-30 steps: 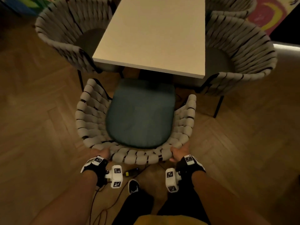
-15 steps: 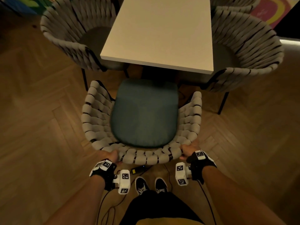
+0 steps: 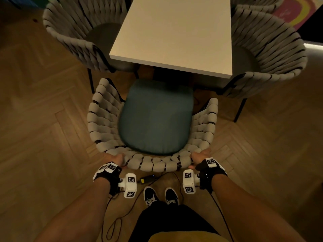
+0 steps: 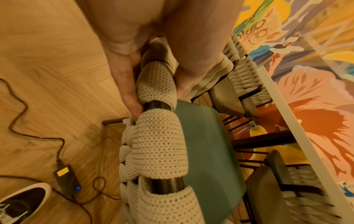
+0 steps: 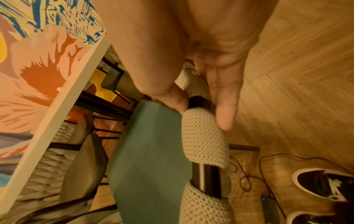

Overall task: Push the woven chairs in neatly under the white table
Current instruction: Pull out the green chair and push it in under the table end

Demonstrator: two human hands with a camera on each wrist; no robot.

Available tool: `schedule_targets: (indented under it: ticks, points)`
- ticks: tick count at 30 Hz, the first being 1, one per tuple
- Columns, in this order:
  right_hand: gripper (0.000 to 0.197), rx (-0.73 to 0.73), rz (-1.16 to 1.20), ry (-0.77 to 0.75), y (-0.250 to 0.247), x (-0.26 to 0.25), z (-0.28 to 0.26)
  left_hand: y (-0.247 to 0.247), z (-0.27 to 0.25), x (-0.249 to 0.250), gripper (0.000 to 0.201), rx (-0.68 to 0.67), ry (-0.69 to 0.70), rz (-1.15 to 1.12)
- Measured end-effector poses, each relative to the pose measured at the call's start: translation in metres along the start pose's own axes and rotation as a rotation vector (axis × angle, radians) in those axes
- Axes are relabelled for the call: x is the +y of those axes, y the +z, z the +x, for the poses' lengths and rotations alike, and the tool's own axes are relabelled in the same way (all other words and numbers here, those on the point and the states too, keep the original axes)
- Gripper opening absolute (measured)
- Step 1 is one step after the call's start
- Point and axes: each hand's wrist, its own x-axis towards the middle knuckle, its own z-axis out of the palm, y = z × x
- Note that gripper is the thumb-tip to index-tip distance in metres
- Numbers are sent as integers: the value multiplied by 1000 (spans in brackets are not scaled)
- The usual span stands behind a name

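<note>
The woven chair [image 3: 152, 130], bearing a teal cushion [image 3: 155, 117], is clasped at its back rail by left grip [image 3: 117, 158] and right grip [image 3: 198, 157], before the white worktop [image 3: 176, 32].

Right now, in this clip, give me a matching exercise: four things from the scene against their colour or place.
Things:
1. seat cushion
2. table
3. left hand
4. power adapter

Descriptions:
A. white
B. lying on the floor by the shoes
C. teal
D. gripping the woven chair's back rail

Pairs: 1-C, 2-A, 3-D, 4-B
</note>
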Motion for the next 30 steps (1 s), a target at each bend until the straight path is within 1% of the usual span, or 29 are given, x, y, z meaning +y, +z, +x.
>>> schedule_targets:
  ticks: [2,5,7,9,12,13,14,15,16,19,20,21,23,25,27,29,30]
  points:
    - [61,-11,-25,-31,1,3,3,0,-10,5,53,-26,-3,21]
    - [68,-20,-40,-81,5,6,14,2,-16,8,51,-75,-34,22]
    - [63,-3,38,-38,6,6,14,1,-18,8,53,-108,-41,32]
    - [59,2,72,-3,7,4,10,-3,-23,8,53,-87,-23,12]
    - [68,3,64,18,5,3,8,-9,-47,19,51,-147,-44,-51]
    - [69,0,62,23,5,3,7,-6,-36,12,51,-131,-33,-30]
    - [68,-5,57,25,4,3,7,-8,-45,17,51,-122,-33,-36]
    - [65,-9,55,26,4,3,7,-6,-31,10,49,-102,-31,-43]
    - [62,-9,48,23,4,3,7,-7,-27,9,47,-112,-35,-35]
    - [61,-10,32,-2,3,4,13,-3,-17,4,33,-81,-58,-50]
    - [63,-18,-12,-27,2,3,14,-1,-11,0,33,-72,-53,-10]
    - [65,-24,-49,-59,1,3,16,0,-8,-1,41,-78,-70,-25]
    - [69,-26,-82,-96,1,5,20,2,2,-6,49,-94,-95,-17]
    - [69,-32,-63,-84,1,6,20,2,8,-7,47,-70,-88,12]
    - [69,-18,-49,-42,3,7,17,1,10,-9,49,-105,-132,-40]
    - [67,-21,-65,-36,3,8,19,3,22,-14,54,-118,-112,-53]
    - [62,-23,-70,-38,3,8,18,0,29,-19,54,-139,-108,-49]
